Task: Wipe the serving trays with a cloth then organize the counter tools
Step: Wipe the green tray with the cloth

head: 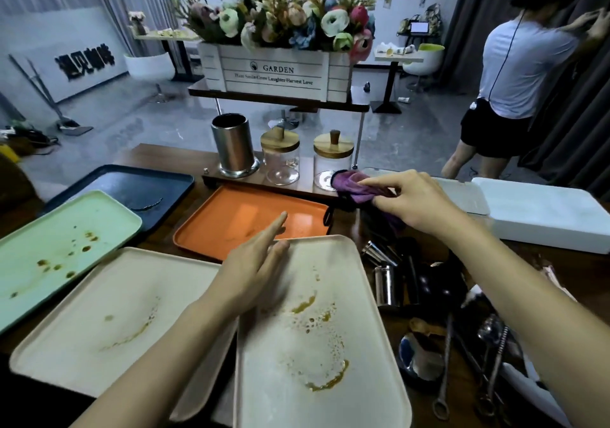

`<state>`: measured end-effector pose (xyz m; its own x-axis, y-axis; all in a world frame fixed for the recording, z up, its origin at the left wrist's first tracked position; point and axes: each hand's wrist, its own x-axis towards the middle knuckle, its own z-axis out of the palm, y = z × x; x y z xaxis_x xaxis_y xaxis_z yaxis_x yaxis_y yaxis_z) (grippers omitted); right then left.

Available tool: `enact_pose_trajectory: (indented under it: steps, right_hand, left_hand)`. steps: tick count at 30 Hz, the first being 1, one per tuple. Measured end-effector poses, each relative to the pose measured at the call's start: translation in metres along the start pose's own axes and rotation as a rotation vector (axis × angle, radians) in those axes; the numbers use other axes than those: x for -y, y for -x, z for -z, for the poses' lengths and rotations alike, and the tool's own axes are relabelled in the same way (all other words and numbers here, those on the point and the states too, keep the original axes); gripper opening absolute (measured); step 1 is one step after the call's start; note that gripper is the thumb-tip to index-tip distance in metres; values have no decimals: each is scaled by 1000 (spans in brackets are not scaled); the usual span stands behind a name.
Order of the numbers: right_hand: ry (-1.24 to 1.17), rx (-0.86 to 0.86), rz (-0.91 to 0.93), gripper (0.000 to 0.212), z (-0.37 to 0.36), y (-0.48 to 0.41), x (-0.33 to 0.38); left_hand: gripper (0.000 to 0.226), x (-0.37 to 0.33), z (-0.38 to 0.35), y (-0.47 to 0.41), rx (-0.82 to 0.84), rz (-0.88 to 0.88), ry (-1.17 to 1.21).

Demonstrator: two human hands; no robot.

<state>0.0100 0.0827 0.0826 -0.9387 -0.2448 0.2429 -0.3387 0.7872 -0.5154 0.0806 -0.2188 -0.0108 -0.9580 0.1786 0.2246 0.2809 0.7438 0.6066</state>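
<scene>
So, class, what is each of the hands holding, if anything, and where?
Right hand pinches the purple cloth at its bunched top; left hand holds nothing.

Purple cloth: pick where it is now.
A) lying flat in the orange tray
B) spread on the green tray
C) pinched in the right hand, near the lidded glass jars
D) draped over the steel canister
C: the right hand pinches the purple cloth with its fingers, just in front of the right-hand glass jar.
</scene>
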Motion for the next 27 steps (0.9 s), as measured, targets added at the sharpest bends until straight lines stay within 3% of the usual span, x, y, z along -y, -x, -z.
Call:
enact_pose_trajectory:
  steps: [6, 11, 16, 21, 27]
  right_hand:
    - [-164, 39, 84, 37, -56, -8, 88]
    - [-450, 71, 121, 47, -113, -13, 169]
    - [-516, 53, 165, 38, -177, -19, 242]
    - [-705, 80, 215, 40, -221, -27, 288]
    - [-620, 132, 111, 45, -250, -35, 290]
  left_hand:
    - [69, 53, 64, 37, -31, 55, 87]
    - [68, 104, 122, 74, -84, 115, 33]
    - [62, 148, 161, 104, -129, 147, -18]
    - [52, 169, 173, 118, -157, 251, 201]
    - [47, 174, 164, 112, -182, 374, 552]
